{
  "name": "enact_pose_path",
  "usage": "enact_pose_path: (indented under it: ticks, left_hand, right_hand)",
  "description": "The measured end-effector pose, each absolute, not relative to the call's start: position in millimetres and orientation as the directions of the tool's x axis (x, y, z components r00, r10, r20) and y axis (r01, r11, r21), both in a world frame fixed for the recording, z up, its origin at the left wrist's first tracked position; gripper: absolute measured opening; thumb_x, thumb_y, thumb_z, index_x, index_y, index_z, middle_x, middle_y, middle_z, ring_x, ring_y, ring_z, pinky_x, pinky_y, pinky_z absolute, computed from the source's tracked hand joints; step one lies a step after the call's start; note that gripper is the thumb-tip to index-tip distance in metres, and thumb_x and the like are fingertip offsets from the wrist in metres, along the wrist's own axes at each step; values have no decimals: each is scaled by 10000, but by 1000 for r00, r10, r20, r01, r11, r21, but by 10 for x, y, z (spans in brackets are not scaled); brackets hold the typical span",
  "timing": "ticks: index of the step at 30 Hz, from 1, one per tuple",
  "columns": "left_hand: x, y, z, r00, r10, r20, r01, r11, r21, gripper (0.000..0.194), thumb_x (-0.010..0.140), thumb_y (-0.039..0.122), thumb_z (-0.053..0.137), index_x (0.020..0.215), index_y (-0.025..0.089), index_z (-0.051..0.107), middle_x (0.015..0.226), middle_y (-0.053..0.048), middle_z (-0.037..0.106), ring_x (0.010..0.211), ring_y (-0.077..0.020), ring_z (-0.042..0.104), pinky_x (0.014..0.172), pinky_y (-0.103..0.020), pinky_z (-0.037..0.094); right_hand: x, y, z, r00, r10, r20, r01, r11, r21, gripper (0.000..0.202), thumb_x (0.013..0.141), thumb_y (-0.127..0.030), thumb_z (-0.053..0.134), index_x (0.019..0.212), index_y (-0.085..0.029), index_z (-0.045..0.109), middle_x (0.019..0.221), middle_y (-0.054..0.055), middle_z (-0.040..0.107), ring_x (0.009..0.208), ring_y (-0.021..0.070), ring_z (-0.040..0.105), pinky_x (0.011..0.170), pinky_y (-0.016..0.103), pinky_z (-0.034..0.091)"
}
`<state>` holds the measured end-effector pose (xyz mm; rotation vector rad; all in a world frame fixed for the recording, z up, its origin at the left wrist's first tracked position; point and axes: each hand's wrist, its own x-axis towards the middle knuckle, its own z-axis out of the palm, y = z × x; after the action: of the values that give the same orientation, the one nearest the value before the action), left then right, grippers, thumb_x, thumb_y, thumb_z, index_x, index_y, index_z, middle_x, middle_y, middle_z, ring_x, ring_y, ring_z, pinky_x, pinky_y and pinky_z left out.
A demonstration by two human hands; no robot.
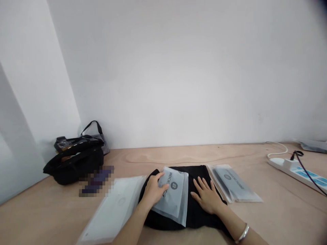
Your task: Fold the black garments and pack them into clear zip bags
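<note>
A frosted zip bag point(176, 195) with dark print and grey contents lies at a slant over a black cloth point(196, 217) on the table. My left hand point(154, 190) is on the bag's left side, its thumb on the printed face and the fingers curled at the upper edge. To the right of that bag, my right hand point(208, 195) rests flat on the black cloth, fingers spread, with nothing in it. A second printed zip bag point(235, 183) lies just right of the cloth. Left of the cloth is a larger whitish translucent bag point(114, 207), partly behind my left forearm.
A black bag point(79, 166) stands open at the left, with a bottle point(61, 143) and a striped bag point(104, 144) by it. A blurred dark patch point(97, 182) lies before it. A white power strip point(296, 170) with cables sits at the right; a white wall point(178, 75) rises behind.
</note>
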<state>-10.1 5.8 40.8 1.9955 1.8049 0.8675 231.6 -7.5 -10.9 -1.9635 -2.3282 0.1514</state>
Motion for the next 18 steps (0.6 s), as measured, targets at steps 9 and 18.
enact_pose_path:
  ticks: [9,18]
  left_hand:
    - [-189,-347,574,37,961,274,963,-107,246,390,786,292,476,1169,241,532,1229,-116,462,1098,-293,457,862,-416,387]
    - [152,32,451,465,879,100,856,-476,202,443,871,470,291,1288,340,372,1406,-7,297,1300,-276,192,1016,-554,106]
  right_hand:
    - [2340,-69,-116,-188,982,33,968,191,-163,669,841,-594,221,1363,-176,244,1423,116,188,1301,304,126,1020,532,51]
    - [2350,-95,-110,-195,979,52,963,201,-178,644,846,-576,243,1357,-184,268,1421,119,210,1299,308,135,1018,534,55]
